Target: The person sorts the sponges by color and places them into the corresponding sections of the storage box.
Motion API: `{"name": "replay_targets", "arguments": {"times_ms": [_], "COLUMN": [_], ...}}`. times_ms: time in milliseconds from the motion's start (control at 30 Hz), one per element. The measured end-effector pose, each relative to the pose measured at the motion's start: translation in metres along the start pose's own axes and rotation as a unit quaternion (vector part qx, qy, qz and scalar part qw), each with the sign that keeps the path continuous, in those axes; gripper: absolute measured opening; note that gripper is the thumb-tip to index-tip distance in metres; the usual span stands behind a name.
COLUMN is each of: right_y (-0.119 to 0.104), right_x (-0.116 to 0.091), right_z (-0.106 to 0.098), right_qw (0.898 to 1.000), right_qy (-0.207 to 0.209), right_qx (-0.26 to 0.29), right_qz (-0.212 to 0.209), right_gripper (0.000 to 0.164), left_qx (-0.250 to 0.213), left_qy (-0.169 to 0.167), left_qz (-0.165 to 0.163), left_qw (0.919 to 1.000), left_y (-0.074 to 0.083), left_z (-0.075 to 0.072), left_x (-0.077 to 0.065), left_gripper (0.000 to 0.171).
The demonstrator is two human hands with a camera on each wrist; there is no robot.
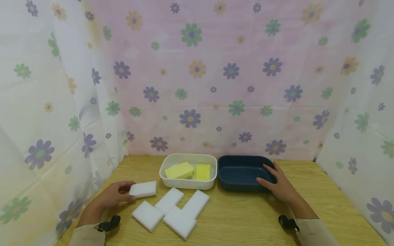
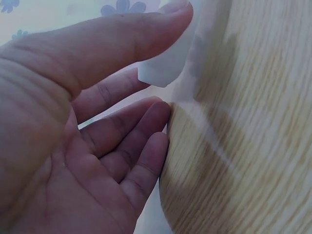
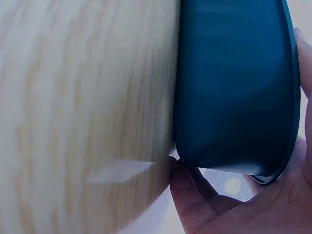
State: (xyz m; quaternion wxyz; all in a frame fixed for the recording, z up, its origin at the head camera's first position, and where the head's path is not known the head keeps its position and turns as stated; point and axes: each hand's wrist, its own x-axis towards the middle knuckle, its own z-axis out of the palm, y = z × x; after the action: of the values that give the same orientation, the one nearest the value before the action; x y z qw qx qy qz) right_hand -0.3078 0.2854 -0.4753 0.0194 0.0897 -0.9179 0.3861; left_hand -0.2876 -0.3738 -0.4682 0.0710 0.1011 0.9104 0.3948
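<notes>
1 white block (image 1: 143,189), pinched only at its end by the left hand (image 1: 114,196) near 4 loose blocks (image 1: 148,216), looks to me easy to drop, and the right hand (image 1: 280,184), spread round the navy tub (image 1: 238,175)'s end, could push it into the white tub (image 1: 187,183).

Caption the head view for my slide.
Left hand pinches a white block while the right hand holds a dark blue tray beside a white tray.
</notes>
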Motion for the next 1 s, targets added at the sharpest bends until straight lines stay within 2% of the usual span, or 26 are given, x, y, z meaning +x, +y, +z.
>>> {"name": "replay_targets", "arguments": {"times_ms": [200,300,500,867,1000], "right_y": [0.002,0.002,0.003,0.001,-0.001], "right_x": [-0.003,-0.004,-0.002,-0.001,-0.002], "right_z": [-0.001,-0.003,-0.003,0.001,0.0], "right_qw": [1.0,1.0,1.0,1.0,1.0], "right_qy": [0.001,-0.001,-0.001,0.001,0.0], "right_qx": [0.001,0.001,0.006,0.004,0.0], "right_qz": [0.004,0.006,0.005,0.003,0.001], "right_gripper": [0.092,0.092,0.091,0.091,0.09], "left_qx": [-0.042,-0.061,-0.081,-0.059,-0.056], "left_qy": [0.0,-0.006,0.005,0.021,0.021], "left_qz": [-0.002,0.01,0.013,0.023,0.024], "left_qw": [0.9991,0.9981,0.9966,0.9978,0.9979], "left_y": [0.009,0.016,0.03,0.044,0.052], "left_z": [0.002,0.003,0.002,-0.016,-0.017], "left_x": [0.0,0.002,0.003,-0.002,0.0], "left_gripper": [0.075,0.074,0.074,0.068,0.068]}}
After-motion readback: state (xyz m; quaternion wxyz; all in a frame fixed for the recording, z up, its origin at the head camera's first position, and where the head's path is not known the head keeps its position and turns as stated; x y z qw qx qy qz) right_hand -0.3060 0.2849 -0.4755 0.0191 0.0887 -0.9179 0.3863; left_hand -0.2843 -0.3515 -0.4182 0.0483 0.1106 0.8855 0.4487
